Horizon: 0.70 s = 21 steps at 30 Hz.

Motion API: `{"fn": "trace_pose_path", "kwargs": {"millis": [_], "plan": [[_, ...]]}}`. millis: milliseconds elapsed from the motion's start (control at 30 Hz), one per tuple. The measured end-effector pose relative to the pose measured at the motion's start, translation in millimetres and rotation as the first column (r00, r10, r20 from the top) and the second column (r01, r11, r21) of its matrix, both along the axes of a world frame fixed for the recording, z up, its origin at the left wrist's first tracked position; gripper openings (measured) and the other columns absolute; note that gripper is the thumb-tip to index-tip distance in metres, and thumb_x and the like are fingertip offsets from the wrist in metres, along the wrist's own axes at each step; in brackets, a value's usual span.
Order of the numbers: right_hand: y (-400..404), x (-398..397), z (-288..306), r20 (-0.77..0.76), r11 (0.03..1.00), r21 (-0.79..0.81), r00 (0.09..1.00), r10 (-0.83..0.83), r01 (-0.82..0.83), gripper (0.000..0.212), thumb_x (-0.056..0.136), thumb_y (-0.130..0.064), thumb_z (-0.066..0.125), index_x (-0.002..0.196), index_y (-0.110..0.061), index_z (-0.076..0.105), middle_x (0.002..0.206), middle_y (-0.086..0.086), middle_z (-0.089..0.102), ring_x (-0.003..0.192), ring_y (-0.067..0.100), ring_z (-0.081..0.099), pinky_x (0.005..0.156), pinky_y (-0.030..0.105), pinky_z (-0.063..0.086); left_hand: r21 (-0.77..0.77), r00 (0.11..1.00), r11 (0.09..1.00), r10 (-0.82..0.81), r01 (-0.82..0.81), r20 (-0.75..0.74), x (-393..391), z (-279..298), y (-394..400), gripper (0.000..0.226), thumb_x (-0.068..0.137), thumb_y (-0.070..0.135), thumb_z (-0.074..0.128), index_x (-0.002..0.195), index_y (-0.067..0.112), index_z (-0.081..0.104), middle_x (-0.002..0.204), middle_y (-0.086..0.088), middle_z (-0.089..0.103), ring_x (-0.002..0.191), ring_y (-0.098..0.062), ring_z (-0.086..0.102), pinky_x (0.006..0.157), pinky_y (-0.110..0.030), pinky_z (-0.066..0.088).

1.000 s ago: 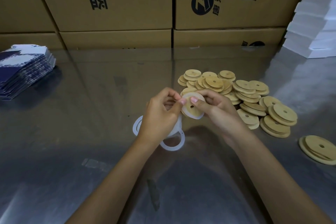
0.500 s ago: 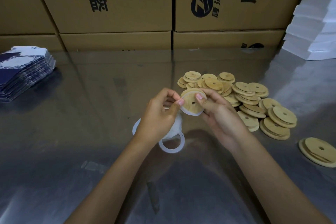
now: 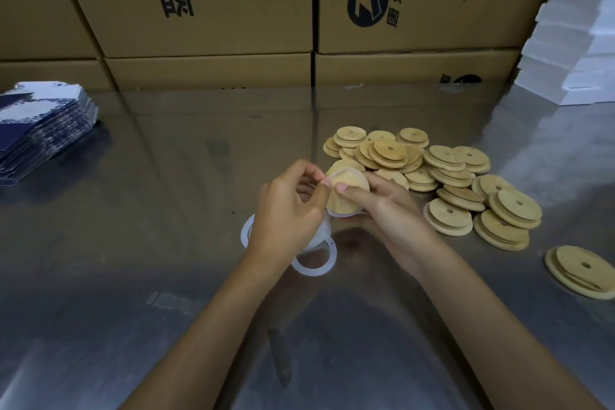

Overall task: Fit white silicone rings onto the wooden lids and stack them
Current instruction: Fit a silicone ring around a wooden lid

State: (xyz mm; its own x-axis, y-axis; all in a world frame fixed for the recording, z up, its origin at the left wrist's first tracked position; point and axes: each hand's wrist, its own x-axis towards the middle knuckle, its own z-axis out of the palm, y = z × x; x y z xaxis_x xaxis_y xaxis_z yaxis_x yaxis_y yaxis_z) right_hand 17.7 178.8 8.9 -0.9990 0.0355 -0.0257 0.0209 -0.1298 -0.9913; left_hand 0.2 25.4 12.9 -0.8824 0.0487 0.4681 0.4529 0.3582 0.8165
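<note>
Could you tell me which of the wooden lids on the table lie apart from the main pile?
The small stack of lids at the far right edge, nearest the camera. It sits alone on the steel table, separated by bare metal from the main pile.

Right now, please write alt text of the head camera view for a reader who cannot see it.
Both hands hold one wooden lid above a steel table, the left hand and right hand working a white ring onto it. Loose white rings lie beneath; a pile of lids sits to the right.
</note>
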Motion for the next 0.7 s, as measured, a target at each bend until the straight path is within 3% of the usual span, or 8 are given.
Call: {"fn": "trace_pose_path", "kwargs": {"millis": [167,367,533,633,700], "plan": [[3.2,-0.4,1.1,-0.098,0.996,0.087,0.995,-0.001,0.01,0.02,0.093,-0.007,0.068,0.112,-0.009,0.073,0.11,0.013,0.075,0.11,0.032,0.069,0.094,0.047,0.058,0.022,0.999,1.0,0.012,-0.013,0.034,-2.8,1.9,-1.0,0.006,0.086,0.012,0.064,0.082,0.017,0.062,0.078,0.008,0.071,0.072,-0.008,0.068,0.069,-0.031,0.057],[8.5,-1.6,3.0,-0.135,0.988,0.15,0.989,0.066,-0.046,0.023,0.094,-0.007,0.066,0.116,-0.007,0.072,0.114,0.01,0.074,0.114,0.029,0.066,0.096,0.042,0.056,0.16,0.97,0.987,-0.035,-0.004,0.239,-8.1,2.6,-2.2,0.009,0.087,0.011,0.063,0.079,0.016,0.064,0.077,0.014,0.071,0.079,-0.011,0.069,0.08,-0.041,0.059],[13.4,-1.8,4.5,-0.157,0.986,0.159,0.984,0.081,-0.056,0.02,0.093,-0.006,0.068,0.112,-0.009,0.072,0.111,0.009,0.075,0.108,0.023,0.069,0.091,0.033,0.055,0.185,0.951,0.983,-0.044,-0.014,0.306,-8.0,5.3,-2.4,0.007,0.087,0.013,0.063,0.083,0.009,0.068,0.081,-0.003,0.073,0.079,-0.026,0.07,0.078,-0.042,0.058],[15.9,-1.9,6.7,-0.185,0.975,0.213,0.978,0.098,-0.058,0.017,0.092,-0.006,0.068,0.107,-0.013,0.073,0.102,0.001,0.076,0.098,0.012,0.069,0.085,0.025,0.055,0.193,0.95,0.981,-0.053,-0.008,0.309,-4.8,6.6,-1.5,0.008,0.087,0.014,0.063,0.084,0.009,0.068,0.084,-0.003,0.073,0.082,-0.023,0.069,0.079,-0.04,0.056],[17.4,-1.7,7.3,-0.177,0.979,0.191,0.979,0.099,-0.064,0.019,0.093,-0.008,0.068,0.11,-0.012,0.073,0.106,0.003,0.076,0.1,0.014,0.069,0.085,0.027,0.055,0.174,0.96,0.985,-0.064,0.017,0.272,-2.3,7.1,-0.3,0.007,0.088,0.015,0.064,0.083,0.011,0.067,0.086,0.001,0.072,0.085,-0.016,0.068,0.084,-0.042,0.057]]}}
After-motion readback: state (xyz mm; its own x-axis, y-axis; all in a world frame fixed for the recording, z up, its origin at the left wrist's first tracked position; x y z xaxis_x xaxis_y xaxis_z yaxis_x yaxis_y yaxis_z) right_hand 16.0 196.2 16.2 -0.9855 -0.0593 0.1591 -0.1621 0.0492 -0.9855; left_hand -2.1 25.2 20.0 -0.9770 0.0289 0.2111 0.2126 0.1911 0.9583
